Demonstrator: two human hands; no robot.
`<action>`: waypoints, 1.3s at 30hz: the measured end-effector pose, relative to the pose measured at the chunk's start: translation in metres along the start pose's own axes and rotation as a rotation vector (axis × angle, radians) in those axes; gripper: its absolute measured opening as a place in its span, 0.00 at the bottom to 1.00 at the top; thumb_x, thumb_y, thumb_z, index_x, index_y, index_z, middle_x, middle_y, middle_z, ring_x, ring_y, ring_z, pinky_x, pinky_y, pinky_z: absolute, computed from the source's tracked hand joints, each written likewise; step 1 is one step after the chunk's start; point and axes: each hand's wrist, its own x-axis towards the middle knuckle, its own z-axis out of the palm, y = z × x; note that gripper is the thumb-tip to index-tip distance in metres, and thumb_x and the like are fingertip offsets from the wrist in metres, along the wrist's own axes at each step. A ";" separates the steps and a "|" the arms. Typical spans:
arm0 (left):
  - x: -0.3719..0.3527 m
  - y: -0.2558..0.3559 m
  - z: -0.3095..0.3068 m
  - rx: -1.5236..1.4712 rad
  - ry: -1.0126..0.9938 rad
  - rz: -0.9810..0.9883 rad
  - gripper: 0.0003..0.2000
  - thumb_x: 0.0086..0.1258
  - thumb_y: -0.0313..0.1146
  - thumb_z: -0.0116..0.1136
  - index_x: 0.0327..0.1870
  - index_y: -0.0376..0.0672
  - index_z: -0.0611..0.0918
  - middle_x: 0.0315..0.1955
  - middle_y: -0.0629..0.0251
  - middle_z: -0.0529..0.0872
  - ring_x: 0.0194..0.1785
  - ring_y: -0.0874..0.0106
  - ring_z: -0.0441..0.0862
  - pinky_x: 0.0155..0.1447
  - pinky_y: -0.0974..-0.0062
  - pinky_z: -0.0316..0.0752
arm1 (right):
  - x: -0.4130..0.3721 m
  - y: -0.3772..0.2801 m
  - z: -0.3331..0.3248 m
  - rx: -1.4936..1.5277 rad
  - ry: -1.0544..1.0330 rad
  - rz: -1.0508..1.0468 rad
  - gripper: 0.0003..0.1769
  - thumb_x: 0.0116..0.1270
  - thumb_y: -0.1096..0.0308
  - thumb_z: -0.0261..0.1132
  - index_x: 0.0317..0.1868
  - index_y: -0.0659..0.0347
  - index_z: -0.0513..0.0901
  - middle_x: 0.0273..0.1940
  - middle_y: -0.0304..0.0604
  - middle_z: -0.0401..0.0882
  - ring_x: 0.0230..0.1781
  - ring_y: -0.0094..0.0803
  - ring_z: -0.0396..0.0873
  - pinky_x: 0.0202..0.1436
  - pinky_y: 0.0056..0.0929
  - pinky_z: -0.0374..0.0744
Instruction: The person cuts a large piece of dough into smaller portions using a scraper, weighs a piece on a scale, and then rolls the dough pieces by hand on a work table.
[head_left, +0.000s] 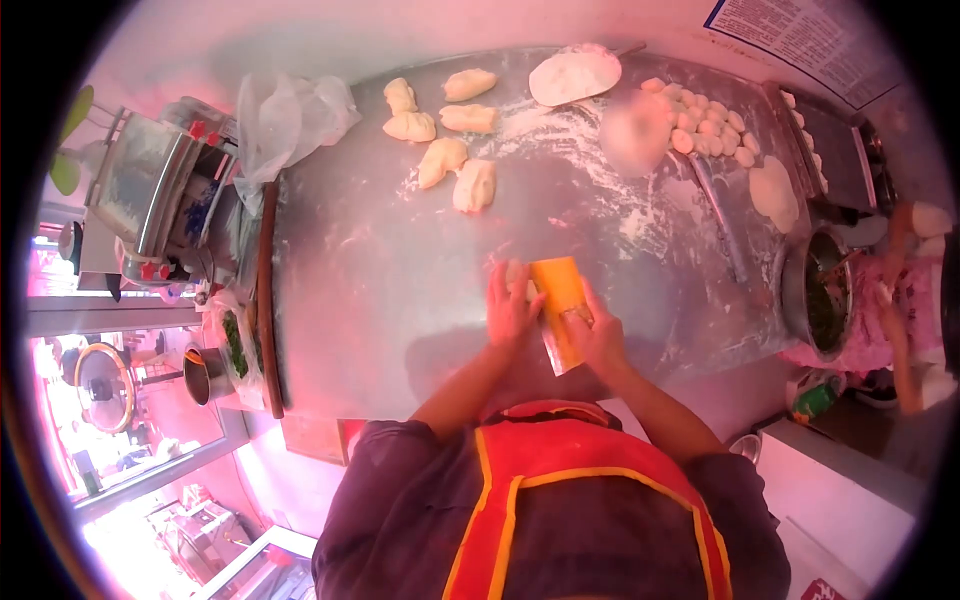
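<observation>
An orange, flat rectangular dough scraper [560, 287] with a pale strip along its lower left edge is held upright over the near part of the metal worktable [370, 270]. My right hand [600, 338] grips it from the right, fingers bent around its side. At its left edge, my left hand [512, 310] is closed with the thumb against it, and its fingertips are smeared. Beyond my hands lies a thick dough piece [475, 186], with another dough piece [441, 162] beside it and several more behind.
A flour scoop [575, 76] lies at the back amid scattered flour. Several small dough balls [715, 125] sit back right, near a steel bowl of greens [822, 290]. Another person's arm [895, 300] is at the right. A plastic bag [290, 120] and a dough-rolling machine [160, 190] stand left.
</observation>
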 end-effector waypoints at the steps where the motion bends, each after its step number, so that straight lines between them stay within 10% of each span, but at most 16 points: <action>1: 0.001 -0.001 -0.002 -0.010 0.004 0.044 0.27 0.58 0.36 0.66 0.60 0.46 0.73 0.62 0.47 0.65 0.64 0.48 0.65 0.65 0.55 0.65 | 0.000 0.004 -0.004 0.041 0.009 0.024 0.31 0.63 0.67 0.62 0.67 0.59 0.67 0.40 0.54 0.83 0.36 0.35 0.83 0.41 0.30 0.79; 11: 0.035 -0.074 0.034 0.245 -0.086 0.391 0.11 0.62 0.34 0.59 0.45 0.44 0.79 0.42 0.55 0.79 0.47 0.58 0.77 0.48 0.64 0.75 | -0.030 0.046 -0.061 0.477 0.160 0.016 0.34 0.62 0.72 0.61 0.69 0.66 0.63 0.52 0.44 0.79 0.47 0.24 0.77 0.50 0.22 0.76; 15: 0.058 -0.061 -0.040 -0.555 -0.004 -0.438 0.11 0.69 0.35 0.53 0.47 0.39 0.78 0.40 0.53 0.81 0.40 0.61 0.81 0.43 0.70 0.76 | -0.036 0.049 -0.067 0.508 0.146 0.055 0.34 0.63 0.74 0.60 0.70 0.67 0.61 0.57 0.45 0.75 0.53 0.26 0.75 0.55 0.23 0.74; 19: 0.095 -0.060 -0.121 -0.892 0.085 -0.716 0.13 0.71 0.36 0.49 0.49 0.38 0.77 0.42 0.57 0.83 0.44 0.61 0.82 0.49 0.67 0.76 | -0.031 0.039 -0.065 0.415 0.144 0.033 0.33 0.63 0.75 0.58 0.70 0.67 0.61 0.58 0.46 0.75 0.55 0.28 0.74 0.58 0.24 0.72; 22: 0.133 -0.128 -0.140 -1.782 0.019 -0.841 0.14 0.72 0.36 0.44 0.49 0.37 0.77 0.43 0.57 0.82 0.47 0.61 0.81 0.54 0.61 0.76 | -0.024 0.033 -0.060 0.331 0.151 -0.017 0.33 0.63 0.75 0.58 0.70 0.67 0.62 0.58 0.46 0.74 0.56 0.29 0.73 0.60 0.25 0.71; 25: 0.181 -0.169 -0.148 -1.817 0.196 -0.839 0.15 0.72 0.36 0.41 0.49 0.35 0.76 0.44 0.56 0.81 0.49 0.61 0.80 0.57 0.57 0.75 | -0.021 0.024 -0.055 0.308 0.159 0.004 0.32 0.63 0.75 0.57 0.69 0.66 0.63 0.59 0.47 0.74 0.57 0.30 0.72 0.61 0.26 0.70; 39: 0.375 -0.238 -0.136 -0.360 0.544 -0.414 0.29 0.57 0.31 0.66 0.59 0.29 0.72 0.50 0.47 0.80 0.52 0.57 0.79 0.56 0.63 0.72 | -0.013 -0.014 -0.038 0.287 0.222 0.235 0.32 0.63 0.76 0.56 0.69 0.66 0.62 0.60 0.48 0.71 0.59 0.32 0.71 0.63 0.29 0.68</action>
